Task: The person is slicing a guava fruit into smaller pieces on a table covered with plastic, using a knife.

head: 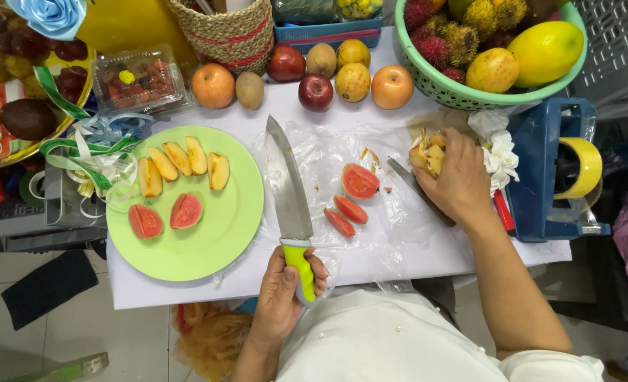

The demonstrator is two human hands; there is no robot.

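While your left hand (283, 297) wraps its fingers (319, 272) tight round the green handle of the big knife (290, 194), the handle sits deep in your palm at the near edge of the table, just in front of your white shirt. The blade lies flat on the clear plastic sheet (392, 219) spread over the white tabletop (187, 290), its long axis running almost straight away from you, tip pointing at the row of apples and pears. Left of the blade stands the green plate (208, 240) with fruit wedges; right of it lie three red slices (349, 201). Farther right, your right hand (459, 177) is curled closed over a clump of yellow peelings (427, 155), beside a small knife (409, 180). Beyond, a green basket (462, 95) holds fruit; grey floor tiles show below left.
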